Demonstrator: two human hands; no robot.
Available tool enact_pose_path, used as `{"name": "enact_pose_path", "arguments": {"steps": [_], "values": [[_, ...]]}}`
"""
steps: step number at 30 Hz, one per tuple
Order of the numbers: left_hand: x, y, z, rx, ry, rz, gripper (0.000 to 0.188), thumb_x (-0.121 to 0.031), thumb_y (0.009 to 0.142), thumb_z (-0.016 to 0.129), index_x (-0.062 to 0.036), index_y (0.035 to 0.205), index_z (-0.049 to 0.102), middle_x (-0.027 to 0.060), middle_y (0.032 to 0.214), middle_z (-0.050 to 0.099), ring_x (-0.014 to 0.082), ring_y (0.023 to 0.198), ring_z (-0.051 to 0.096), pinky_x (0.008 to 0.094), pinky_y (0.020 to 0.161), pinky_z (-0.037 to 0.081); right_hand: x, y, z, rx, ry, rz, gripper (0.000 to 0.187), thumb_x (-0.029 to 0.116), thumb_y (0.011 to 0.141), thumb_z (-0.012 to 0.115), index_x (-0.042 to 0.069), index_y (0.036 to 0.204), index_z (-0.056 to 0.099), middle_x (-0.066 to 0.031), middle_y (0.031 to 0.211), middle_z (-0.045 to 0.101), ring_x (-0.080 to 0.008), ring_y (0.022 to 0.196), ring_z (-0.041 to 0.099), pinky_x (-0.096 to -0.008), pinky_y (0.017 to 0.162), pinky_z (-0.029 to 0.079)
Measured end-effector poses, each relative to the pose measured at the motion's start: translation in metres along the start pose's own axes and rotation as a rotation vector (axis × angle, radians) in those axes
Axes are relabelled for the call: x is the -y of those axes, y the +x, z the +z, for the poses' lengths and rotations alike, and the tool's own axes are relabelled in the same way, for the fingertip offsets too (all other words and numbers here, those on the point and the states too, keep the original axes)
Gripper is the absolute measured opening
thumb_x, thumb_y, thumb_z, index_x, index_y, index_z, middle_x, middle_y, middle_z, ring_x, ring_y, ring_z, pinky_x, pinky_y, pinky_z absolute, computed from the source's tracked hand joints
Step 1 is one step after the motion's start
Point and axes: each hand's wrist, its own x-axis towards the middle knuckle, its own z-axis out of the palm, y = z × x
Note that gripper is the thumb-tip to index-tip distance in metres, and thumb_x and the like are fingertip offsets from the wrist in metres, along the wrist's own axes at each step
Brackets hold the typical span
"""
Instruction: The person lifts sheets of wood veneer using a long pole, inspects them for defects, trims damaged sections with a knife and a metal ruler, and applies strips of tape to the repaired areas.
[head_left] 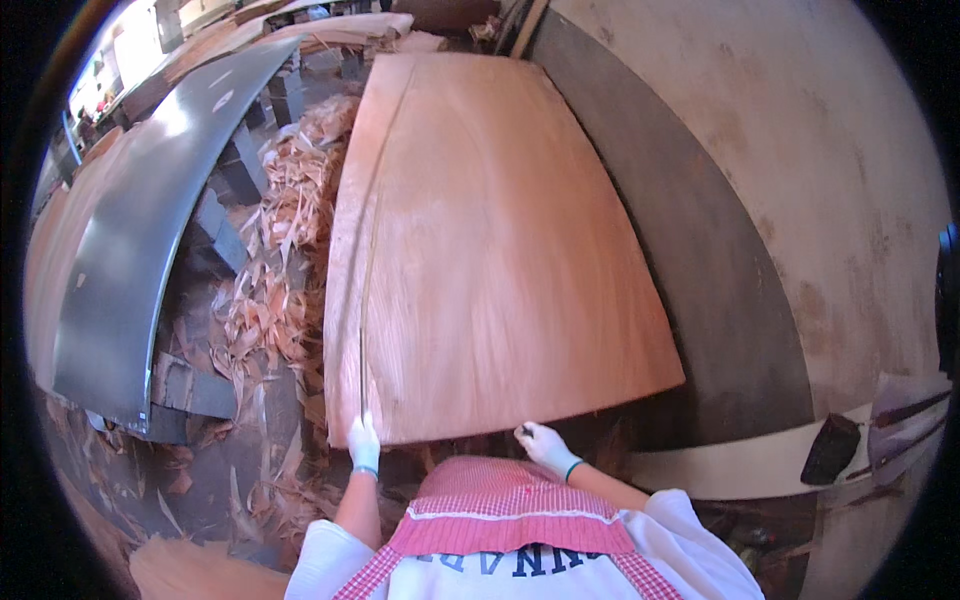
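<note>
A large pale reddish wood veneer sheet [500, 240] lies in front of me on top of a stack or table. At its near left corner my left hand [363, 442], in a white glove, closes around the near end of a thin dark rod [363, 370]. The rod points away from me along the sheet's left side, where a narrow line runs on to the far edge. My right hand [547, 447], also gloved, is closed by the near edge, right of the middle. A small dark thing [525, 431] pokes out of its fingers; its kind is unclear.
To the left, a long shiny dark panel [160, 240] rests on grey blocks [215, 230]. Torn veneer scraps [290, 230] heap up between it and the sheet. A pale wall [800, 130] with a dark lower band [690, 210] rises at the right.
</note>
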Motion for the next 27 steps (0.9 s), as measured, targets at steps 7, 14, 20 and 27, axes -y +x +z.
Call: {"name": "enact_pose_path", "arguments": {"steps": [7,14,20,27], "values": [[0.011,-0.035,-0.021,-0.022,0.001,0.084,0.041,-0.032,0.099,0.047,0.0044,0.085,0.057,0.0256,0.073,0.057,0.0332,0.065,0.051,0.0451,0.066,0.043,-0.043,-0.057,0.008,-0.127,-0.028,0.199,0.042,0.039,0.094,0.049,-0.001,0.099,0.06,-0.0292,0.096,0.063,-0.0461,0.094,0.059,-0.0514,0.079,0.046],[0.022,-0.085,-0.052,0.054,-0.123,-0.003,0.034,-0.031,0.1,0.049,-0.0027,0.084,0.059,0.009,0.06,0.048,0.0181,0.05,0.043,0.0343,0.047,0.037,-0.109,-0.133,0.025,-0.077,-0.149,0.447,0.043,0.042,0.093,0.049,0.002,0.1,0.063,-0.0255,0.102,0.064,-0.0428,0.098,0.06,-0.0479,0.084,0.048],[-0.034,-0.136,-0.081,0.206,-0.214,-0.221,0.031,-0.034,0.097,0.054,-0.0086,0.081,0.052,-0.0008,0.052,0.04,0.0087,0.037,0.036,0.0276,0.034,0.029,-0.124,-0.133,0.054,-0.133,0.006,0.407,0.042,0.042,0.093,0.049,0.003,0.101,0.062,-0.0255,0.1,0.064,-0.0424,0.096,0.06,-0.0483,0.081,0.047],[0.146,-0.286,-0.137,0.44,0.636,-0.1,0.044,-0.039,0.097,0.049,0.0033,0.11,0.056,0.0311,0.098,0.062,0.0473,0.09,0.06,0.0505,0.077,0.046,-0.135,-0.167,0.107,-0.112,0.136,0.409,0.054,0.046,0.092,0.049,-0.003,0.114,0.06,-0.0278,0.106,0.063,-0.0419,0.105,0.059,-0.0431,0.086,0.047]]}}
